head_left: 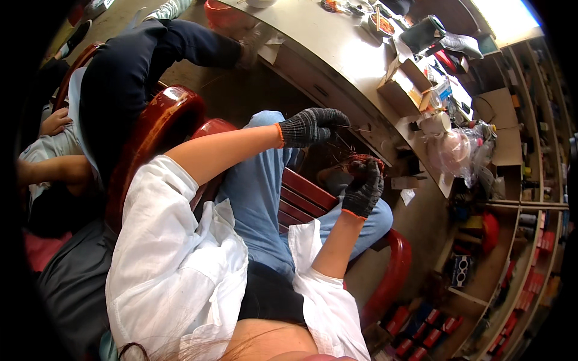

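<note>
Both my hands wear dark grey knitted gloves with orange cuffs and are raised over my lap. My right hand (pixel 364 189) is closed around a small reddish bundle of thin, wiry strands (pixel 360 160); its exact kind I cannot make out. To the left and slightly farther away, my left hand (pixel 308 127) has its fingers bent together. Thin dark strands (pixel 360 129) stick out beside its fingertips, and some run down toward the bundle. The glove hides the exact grip.
A long pale table (pixel 325 45) with a bowl of food (pixel 383 25), cardboard box (pixel 404 84) and plastic bags (pixel 460 150) stands ahead. Red chair arms (pixel 391 271) flank me. Another person in dark trousers (pixel 120 72) sits at left. Shelves with boxes (pixel 521 265) line the right.
</note>
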A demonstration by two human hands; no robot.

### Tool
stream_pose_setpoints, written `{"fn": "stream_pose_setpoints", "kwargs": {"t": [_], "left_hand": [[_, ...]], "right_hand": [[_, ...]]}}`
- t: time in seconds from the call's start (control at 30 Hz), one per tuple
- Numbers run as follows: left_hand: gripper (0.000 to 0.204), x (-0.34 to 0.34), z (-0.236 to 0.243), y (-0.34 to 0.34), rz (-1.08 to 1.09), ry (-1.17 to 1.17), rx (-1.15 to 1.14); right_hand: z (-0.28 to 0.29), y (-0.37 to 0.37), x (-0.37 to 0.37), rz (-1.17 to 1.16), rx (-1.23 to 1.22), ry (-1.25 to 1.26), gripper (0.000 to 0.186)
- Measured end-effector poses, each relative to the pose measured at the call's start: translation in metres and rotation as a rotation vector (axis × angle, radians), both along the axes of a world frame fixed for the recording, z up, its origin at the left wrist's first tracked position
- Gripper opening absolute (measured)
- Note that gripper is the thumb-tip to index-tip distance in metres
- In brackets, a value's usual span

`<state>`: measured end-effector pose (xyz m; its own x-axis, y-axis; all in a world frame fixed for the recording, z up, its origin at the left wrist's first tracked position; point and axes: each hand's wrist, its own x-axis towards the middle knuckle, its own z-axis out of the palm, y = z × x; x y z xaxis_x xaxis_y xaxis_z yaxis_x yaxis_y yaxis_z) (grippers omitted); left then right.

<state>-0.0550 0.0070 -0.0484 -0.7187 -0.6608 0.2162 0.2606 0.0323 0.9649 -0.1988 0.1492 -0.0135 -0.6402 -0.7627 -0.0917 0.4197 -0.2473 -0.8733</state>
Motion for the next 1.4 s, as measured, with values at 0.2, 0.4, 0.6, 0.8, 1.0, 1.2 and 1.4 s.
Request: {"fn": "stream_pose_setpoints", "kwargs": {"t": [0.2, 0.4, 0.6, 0.8, 1.0, 1.2, 1.4], "left_hand": [[0.04, 0.003, 0.003, -0.003, 0.051, -0.029, -0.07], [0.038, 0.023, 0.005, -0.031, 0.239, -0.14, 0.014], [0.022, 0.025, -0.005, -0.037, 0.337, 0.022, 0.115], [0.018, 0.038, -0.004, -0.055, 0.374, -0.05, -0.021], [0.021, 0.063, -0.005, -0.074, 0.495, -0.225, 0.095], [0.019, 0.055, -0.01, -0.073, 0.484, -0.107, 0.236], [0.019, 0.075, -0.029, -0.094, 0.726, 0.014, 0.339]], "right_hand": [[0.0, 0.009, -0.031, -0.14, -0.151, -0.145, 0.01], [0.003, 0.032, -0.084, -0.31, -0.239, -0.221, 0.009], [0.007, 0.051, -0.109, -0.409, -0.242, -0.239, 0.007], [0.038, 0.066, -0.095, -0.372, -0.043, 0.357, 0.011], [0.037, 0.08, -0.126, -0.356, -0.225, 0.123, 0.01], [0.034, 0.091, -0.148, 0.032, -0.49, -0.127, 0.012], [0.054, 0.105, -0.169, -0.027, -0.531, -0.324, 0.016]]}}
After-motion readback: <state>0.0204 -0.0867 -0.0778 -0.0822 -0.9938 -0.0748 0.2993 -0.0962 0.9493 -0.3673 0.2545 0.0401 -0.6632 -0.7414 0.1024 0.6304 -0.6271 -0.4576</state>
